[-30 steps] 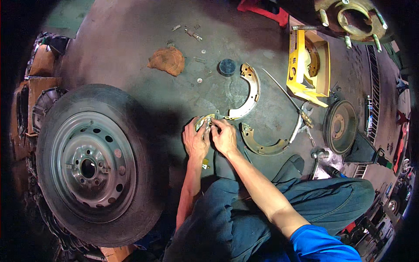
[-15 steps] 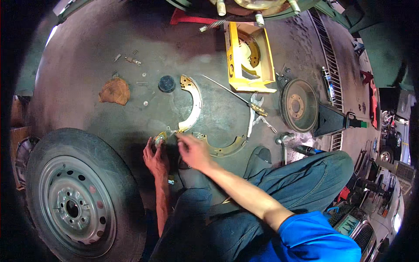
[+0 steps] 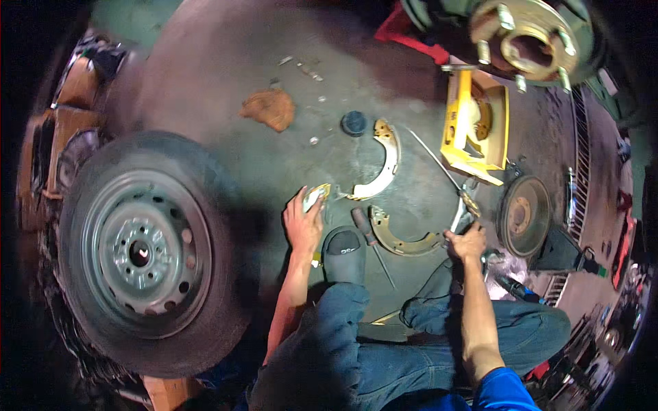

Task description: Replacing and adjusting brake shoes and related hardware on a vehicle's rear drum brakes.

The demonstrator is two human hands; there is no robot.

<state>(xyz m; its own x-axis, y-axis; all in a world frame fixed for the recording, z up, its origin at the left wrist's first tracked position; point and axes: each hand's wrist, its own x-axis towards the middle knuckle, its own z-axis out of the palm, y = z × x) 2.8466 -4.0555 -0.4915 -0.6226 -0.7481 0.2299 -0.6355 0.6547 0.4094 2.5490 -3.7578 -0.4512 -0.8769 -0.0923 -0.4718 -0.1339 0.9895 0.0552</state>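
Note:
My left hand [image 3: 303, 222] is closed round a small yellow-and-pale piece [image 3: 317, 196] whose kind I cannot make out, beside the lower end of a curved brake shoe [image 3: 392, 161]. At the right, my right hand [image 3: 467, 241] has its fingers curled at the handle ends of silver pliers [image 3: 458, 214]. A screwdriver with a yellowish handle [image 3: 470, 204] lies across those pliers. Between my hands a second brake shoe [image 3: 404, 248] rests on the floor, and a dark-handled screwdriver [image 3: 363, 225] lies beside it, near my sandalled foot [image 3: 344, 257].
A wheel with its tyre [image 3: 216, 240] stands at the left. Farther off are a brown lump [image 3: 269, 109], a round black cap [image 3: 354, 123] and a yellow box [image 3: 504, 137] holding brake shoes. A brake drum [image 3: 524, 212] sits at the right, below the wheel hub [image 3: 524, 48].
My right hand has left the spot beside my left hand and moved right to the pliers. The left hand keeps its small piece. The view has shifted, uncovering the dark-handled screwdriver.

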